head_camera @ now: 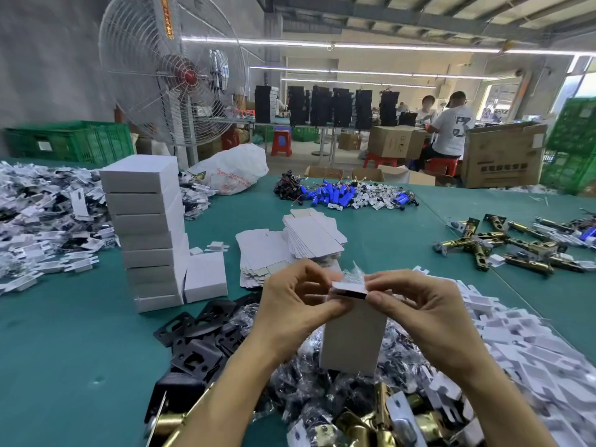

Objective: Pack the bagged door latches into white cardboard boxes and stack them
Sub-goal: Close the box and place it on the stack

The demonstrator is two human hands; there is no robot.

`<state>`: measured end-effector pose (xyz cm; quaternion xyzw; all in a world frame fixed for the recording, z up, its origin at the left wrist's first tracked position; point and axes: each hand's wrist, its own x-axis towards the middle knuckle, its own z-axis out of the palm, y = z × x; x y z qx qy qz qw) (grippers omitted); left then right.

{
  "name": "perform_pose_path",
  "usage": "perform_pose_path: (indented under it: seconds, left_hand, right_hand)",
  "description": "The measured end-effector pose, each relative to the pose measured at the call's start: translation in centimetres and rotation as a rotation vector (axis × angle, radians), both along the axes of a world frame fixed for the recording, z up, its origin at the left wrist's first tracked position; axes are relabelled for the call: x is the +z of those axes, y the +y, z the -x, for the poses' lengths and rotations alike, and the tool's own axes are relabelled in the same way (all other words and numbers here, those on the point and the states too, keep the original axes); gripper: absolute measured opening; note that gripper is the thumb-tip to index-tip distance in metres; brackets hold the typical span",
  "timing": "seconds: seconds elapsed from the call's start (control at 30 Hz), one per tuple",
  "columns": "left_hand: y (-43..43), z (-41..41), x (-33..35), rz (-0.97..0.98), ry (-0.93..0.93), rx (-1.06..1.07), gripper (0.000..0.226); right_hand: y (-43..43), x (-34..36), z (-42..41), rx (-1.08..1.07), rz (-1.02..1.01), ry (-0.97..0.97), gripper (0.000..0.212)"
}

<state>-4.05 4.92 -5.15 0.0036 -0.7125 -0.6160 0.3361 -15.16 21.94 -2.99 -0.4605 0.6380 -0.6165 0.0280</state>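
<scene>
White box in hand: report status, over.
Left hand and right hand pinch top flap of upright white box. Clear bag pokes out the top. Finished stack stands left, apart.

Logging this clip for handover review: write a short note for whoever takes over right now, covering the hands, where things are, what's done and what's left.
Hands: left hand and right hand both pinch the top flap of an upright white box. Clear bag plastic pokes out at the top, and the flap is not yet tucked.
Done: a stack of closed boxes stands to the left, with a single box beside it.
Left: tuck the flap, stack this box, then pack more. Flat box blanks lie beyond the hands, and bagged latches are piled below them.
</scene>
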Motion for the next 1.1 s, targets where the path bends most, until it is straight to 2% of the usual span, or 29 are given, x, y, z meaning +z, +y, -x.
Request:
perform_pose_path:
  seconds: [0.1,0.27,0.37,0.53,0.63,0.8,1.0,1.1]
  left_hand:
    - [0.2,-0.2,0.4,0.055,-0.026,0.072,0.035]
    - [0.4,0.1,0.6,0.140,-0.024,0.123,0.010]
    - [0.6,0.2,0.8,0.173,-0.017,0.145,0.006]
    - [0.6,0.3,0.7,0.213,-0.006,0.191,0.015]
    - [0.4,0.1,0.5,0.188,-0.012,0.165,0.007]
    - [0.0,-0.2,0.4,0.185,-0.065,0.089,0.025]
    - [-0.2,-0.3,0.1,0.185,-0.103,0.080,0.022]
    - [-0.2,-0.2,0.2,0.301,-0.098,0.079,0.026]
  right_hand:
    - [0.1,0.1,0.0,0.010,-0.023,-0.033,0.020]
    - [-0.1,-0.2,0.1,-0.064,-0.017,-0.041,0.020]
    - [-0.3,-0.2,0.0,-0.096,-0.003,-0.082,0.019]
    - [-0.3,0.0,-0.2,-0.122,-0.023,-0.050,0.011]
    - [-0.2,0.2,-0.3,-0.110,-0.046,-0.033,0.017]
    - [0.4,0.2,0.0,-0.048,-0.088,-0.056,0.018]
    - [0.7,-0.1,0.4,-0.030,-0.151,-0.014,0.021]
    - [0.6,-0.2,0.4,-0.019,-0.174,-0.020,0.023]
